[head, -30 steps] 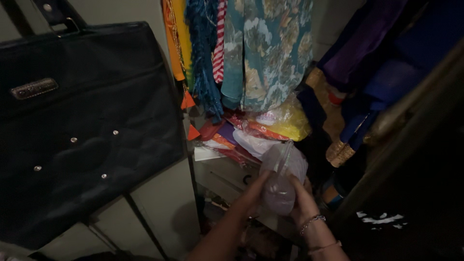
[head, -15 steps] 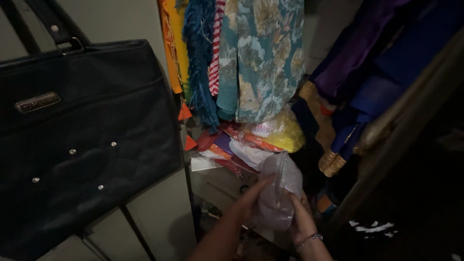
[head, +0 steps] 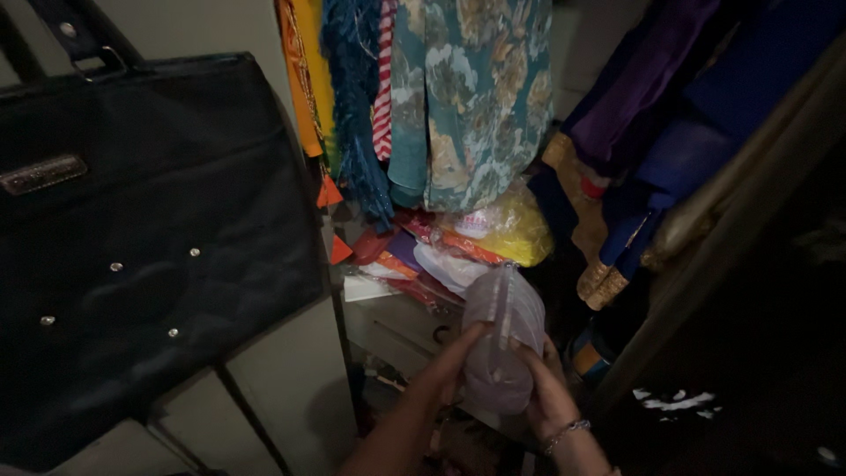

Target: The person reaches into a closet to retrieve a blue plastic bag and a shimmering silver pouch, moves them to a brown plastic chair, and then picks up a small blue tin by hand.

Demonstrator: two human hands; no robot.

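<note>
Clearly light and crinkly, the clear plastic bag (head: 502,344) sits pinched between left hand (head: 449,370) and right hand (head: 546,397), fingers closed on its sides; best held there

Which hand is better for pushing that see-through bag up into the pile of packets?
Probably the right hand: it cups the clear plastic bag from below on the side nearer the packets. The left hand only steadies the bag's front.
</note>
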